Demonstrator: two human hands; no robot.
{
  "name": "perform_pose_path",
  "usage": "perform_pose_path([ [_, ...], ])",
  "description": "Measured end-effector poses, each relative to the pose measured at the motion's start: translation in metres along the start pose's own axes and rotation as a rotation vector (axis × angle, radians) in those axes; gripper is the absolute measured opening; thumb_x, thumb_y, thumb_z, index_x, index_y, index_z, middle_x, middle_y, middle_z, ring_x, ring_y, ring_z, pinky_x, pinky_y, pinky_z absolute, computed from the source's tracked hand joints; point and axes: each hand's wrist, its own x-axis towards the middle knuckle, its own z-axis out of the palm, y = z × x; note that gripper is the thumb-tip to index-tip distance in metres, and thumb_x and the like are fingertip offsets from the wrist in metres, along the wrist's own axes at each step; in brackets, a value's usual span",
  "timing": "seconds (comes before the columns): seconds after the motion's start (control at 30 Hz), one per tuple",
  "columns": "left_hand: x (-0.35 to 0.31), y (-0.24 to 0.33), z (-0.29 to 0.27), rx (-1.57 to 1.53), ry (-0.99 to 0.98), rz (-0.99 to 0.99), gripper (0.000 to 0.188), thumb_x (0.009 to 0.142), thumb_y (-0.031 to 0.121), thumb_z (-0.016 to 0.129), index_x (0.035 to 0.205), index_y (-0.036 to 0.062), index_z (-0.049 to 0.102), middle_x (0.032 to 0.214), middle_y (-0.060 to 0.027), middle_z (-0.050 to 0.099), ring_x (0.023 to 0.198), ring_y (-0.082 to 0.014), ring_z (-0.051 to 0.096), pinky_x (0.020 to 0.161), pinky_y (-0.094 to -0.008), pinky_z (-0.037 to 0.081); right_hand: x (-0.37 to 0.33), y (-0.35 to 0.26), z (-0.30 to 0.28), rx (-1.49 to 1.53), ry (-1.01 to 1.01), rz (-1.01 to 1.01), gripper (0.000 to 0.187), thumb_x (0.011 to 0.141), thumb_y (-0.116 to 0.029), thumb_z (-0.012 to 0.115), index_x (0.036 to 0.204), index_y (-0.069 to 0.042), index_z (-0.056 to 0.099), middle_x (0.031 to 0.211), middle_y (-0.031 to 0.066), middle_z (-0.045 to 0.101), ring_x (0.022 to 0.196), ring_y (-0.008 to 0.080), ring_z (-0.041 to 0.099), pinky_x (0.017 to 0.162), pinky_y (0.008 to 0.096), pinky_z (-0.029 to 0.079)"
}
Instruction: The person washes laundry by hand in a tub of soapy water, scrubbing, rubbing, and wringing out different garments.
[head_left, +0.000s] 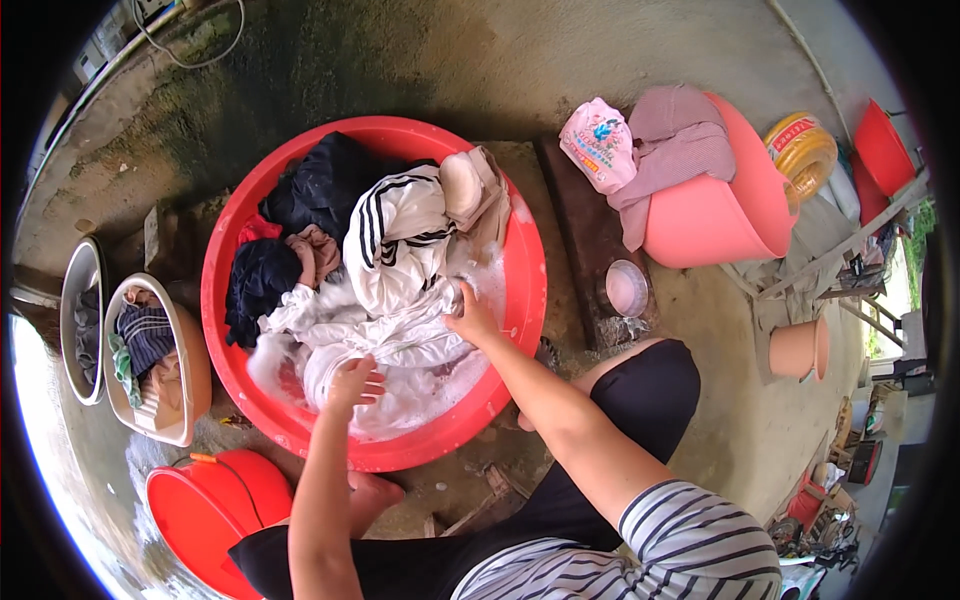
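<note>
A big red tub (530, 275) holds suds and wet clothes. My right hand (474, 318) grips the edge of a soaked white garment (395, 342) at the right of the pile. Over the near left part of that cloth is my left hand (354, 384), its fingers apart and nothing held in them; I cannot tell whether it touches the cloth. Behind lies a white garment with black stripes (400, 225), beside a beige padded piece (465, 190). Dark clothes (325, 185) fill the far left of the tub, and foam (400, 410) lies along its near side.
Left of the tub stand a beige basket (190, 375) and a grey basin (75, 375), both with clothes. A red bucket (215, 500) is at lower left. To the right are a pink tub (715, 215) with draped cloth, a pink pouch (598, 145) and a small bowl (627, 288).
</note>
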Motion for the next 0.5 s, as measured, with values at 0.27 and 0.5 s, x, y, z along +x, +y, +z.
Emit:
perform_pose_path([
  [0.27, 0.059, -0.054, 0.052, -0.782, -0.157, -0.243, 0.094, 0.072, 0.061, 0.049, 0.126, -0.0079, 0.016, 0.128, -0.0245, 0.028, 0.113, -0.0372, 0.036, 0.088, -0.0493, 0.035, 0.018, 0.046, 0.032, -0.325, -0.294, -0.068, 0.048, 0.066, -0.025, 0.064, 0.105, -0.002, 0.048, 0.094, 0.0202, 0.055, 0.090, 0.0345, 0.055, 0.074, 0.0374, 0.045],
  [0.5, 0.083, -0.090, 0.018, -1.114, -0.480, 0.324, 0.070, 0.077, 0.054, 0.044, 0.122, 0.0014, 0.035, 0.111, -0.0172, 0.047, 0.099, -0.0310, 0.050, 0.083, -0.0442, 0.041, -0.105, -0.084, 0.056, 0.303, -0.075, -0.700, 0.041, 0.057, -0.023, 0.072, 0.091, -0.006, 0.057, 0.098, 0.0142, 0.047, 0.090, 0.0319, 0.050, 0.077, 0.0376, 0.042],
])
